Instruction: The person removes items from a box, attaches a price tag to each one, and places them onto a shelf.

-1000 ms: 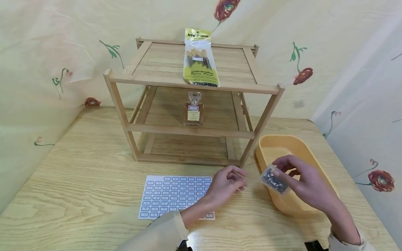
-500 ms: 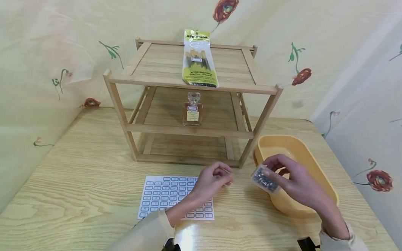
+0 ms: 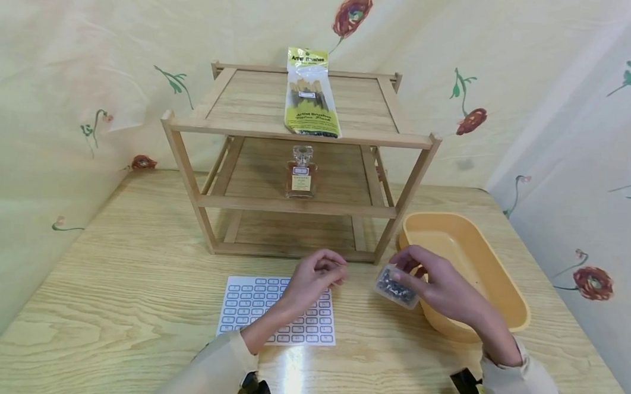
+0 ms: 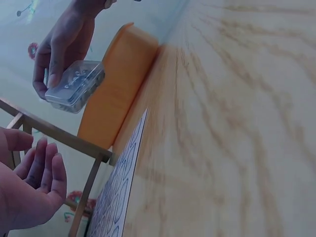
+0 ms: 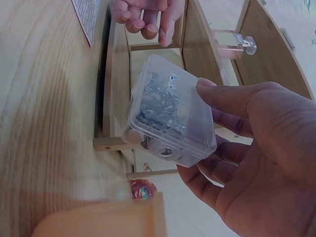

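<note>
In the head view my right hand (image 3: 439,287) holds a small clear plastic box (image 3: 396,287) of metal push pins or tacks, gripped by one end between thumb and fingers above the table. The right wrist view shows the same box (image 5: 168,113) with its lid down and the metal pieces piled inside. My left hand (image 3: 308,286) hovers over the right part of a sheet of blue-bordered stickers (image 3: 251,306). Its fingers are loosely bent and I see nothing held in them. In the left wrist view the left hand (image 4: 34,182) lies apart from the box.
A wooden three-tier shelf (image 3: 299,207) stands behind the hands. A pack of artist brushes (image 3: 312,101) lies on its top tier, and a perfume bottle (image 3: 301,175) stands on the middle one; both bear stickers. At the right sits a yellow plastic tub (image 3: 468,252).
My right hand has carried the box leftward, away from over the tub's edge. The left hand has moved left as well, further over the sticker sheet. The shelf items stay in place.
</note>
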A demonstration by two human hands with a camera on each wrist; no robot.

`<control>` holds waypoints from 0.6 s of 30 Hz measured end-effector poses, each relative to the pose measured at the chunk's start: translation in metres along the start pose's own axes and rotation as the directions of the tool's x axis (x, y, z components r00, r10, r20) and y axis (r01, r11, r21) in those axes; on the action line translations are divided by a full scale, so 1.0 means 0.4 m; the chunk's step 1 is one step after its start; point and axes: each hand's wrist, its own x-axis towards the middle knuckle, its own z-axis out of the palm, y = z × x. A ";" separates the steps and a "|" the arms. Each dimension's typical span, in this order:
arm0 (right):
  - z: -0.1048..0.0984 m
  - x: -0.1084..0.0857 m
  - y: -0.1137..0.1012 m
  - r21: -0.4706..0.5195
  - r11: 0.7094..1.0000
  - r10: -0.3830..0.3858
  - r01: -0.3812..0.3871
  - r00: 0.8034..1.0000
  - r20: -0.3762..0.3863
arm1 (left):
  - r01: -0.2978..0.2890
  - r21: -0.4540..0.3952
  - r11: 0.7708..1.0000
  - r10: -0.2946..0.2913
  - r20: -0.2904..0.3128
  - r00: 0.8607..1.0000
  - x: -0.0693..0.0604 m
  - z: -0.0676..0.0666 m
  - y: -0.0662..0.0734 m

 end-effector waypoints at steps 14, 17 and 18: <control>0.045 0.012 -0.002 0.008 0.999 0.039 -0.040 0.997 0.070 | 0.020 0.004 1.000 -0.020 -0.035 0.999 -0.014 -0.071 0.001; 0.054 0.017 -0.001 0.000 0.999 0.037 -0.038 0.996 0.080 | 0.019 0.006 1.000 -0.019 -0.041 0.999 -0.017 -0.083 0.005; 0.057 0.018 0.000 -0.003 0.999 0.034 -0.033 0.996 0.081 | 0.022 0.005 1.000 -0.022 -0.044 0.999 -0.019 -0.087 0.006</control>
